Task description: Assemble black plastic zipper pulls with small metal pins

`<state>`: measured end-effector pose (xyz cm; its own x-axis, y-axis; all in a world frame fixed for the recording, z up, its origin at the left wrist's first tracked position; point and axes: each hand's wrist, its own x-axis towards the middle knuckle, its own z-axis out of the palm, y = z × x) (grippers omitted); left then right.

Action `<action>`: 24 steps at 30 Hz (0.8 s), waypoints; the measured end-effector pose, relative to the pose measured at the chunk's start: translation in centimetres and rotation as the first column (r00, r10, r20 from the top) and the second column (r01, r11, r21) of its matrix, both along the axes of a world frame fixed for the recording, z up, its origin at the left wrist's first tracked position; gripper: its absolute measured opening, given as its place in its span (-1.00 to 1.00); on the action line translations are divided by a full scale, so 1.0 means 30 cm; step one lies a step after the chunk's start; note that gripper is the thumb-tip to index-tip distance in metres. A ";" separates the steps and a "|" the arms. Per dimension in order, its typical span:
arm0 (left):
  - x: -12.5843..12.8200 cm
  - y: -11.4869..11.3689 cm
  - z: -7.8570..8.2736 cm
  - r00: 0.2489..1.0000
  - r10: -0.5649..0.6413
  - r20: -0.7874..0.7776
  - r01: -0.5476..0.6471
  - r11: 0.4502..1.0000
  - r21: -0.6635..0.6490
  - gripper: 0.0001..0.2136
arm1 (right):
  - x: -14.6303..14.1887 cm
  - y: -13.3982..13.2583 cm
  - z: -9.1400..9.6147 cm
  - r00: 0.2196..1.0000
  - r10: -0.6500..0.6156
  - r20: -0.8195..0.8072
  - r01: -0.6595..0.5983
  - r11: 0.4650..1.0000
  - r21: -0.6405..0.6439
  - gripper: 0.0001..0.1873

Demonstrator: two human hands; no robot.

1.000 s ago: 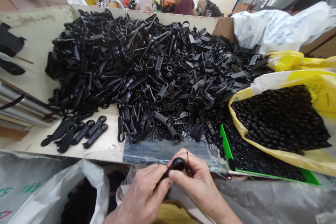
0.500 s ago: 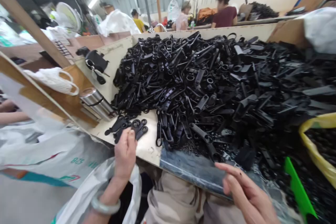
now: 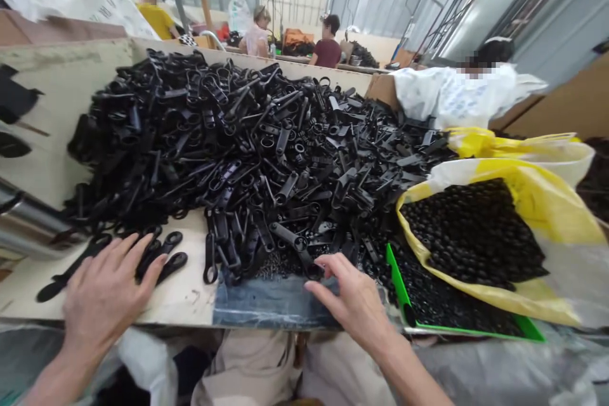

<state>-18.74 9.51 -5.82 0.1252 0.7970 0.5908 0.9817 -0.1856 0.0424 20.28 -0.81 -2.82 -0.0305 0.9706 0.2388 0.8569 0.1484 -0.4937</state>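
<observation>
A big heap of black plastic handle parts (image 3: 247, 139) covers the pale wooden table (image 3: 185, 295). My left hand (image 3: 107, 288) lies flat with spread fingers over a small row of black handles (image 3: 162, 254) near the table's front left edge. My right hand (image 3: 352, 298) reaches forward with fingers stretched, its tips at the front foot of the heap, beside a patch of small metal pins (image 3: 276, 263) on a blue-grey mat (image 3: 266, 304). Neither hand holds anything.
A yellow bag (image 3: 537, 203) full of small black caps lies at the right over a green tray (image 3: 397, 279). A metal cylinder (image 3: 28, 225) lies at the left edge. A white bag (image 3: 147, 368) hangs below the table. Other people work at the back.
A second ago both hands held a black part together below the table edge. They have since parted and now reach onto the table, the left to the loose handles, the right to the heap's foot.
</observation>
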 end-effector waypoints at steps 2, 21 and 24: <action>-0.013 0.001 0.007 1.000 -0.025 -0.014 0.026 0.999 0.033 -0.54 | -0.017 0.010 -0.022 0.996 0.014 0.089 -0.011 1.000 -0.028 -0.76; 0.656 -0.058 0.121 0.617 -0.550 0.562 0.717 0.687 -0.115 -0.78 | 0.122 0.156 0.144 0.714 -0.185 -0.676 -0.061 0.945 -0.323 -0.49; 0.694 0.013 0.127 0.617 -0.516 0.594 0.704 0.700 -0.122 -0.73 | 0.126 0.134 0.157 0.612 -0.204 -0.764 -0.153 0.917 -0.368 -0.42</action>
<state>2.06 9.90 -2.02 0.4292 0.7848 0.4470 0.4598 -0.6159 0.6397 24.06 3.22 1.89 0.0176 0.9782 -0.2071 0.1187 -0.2077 -0.9710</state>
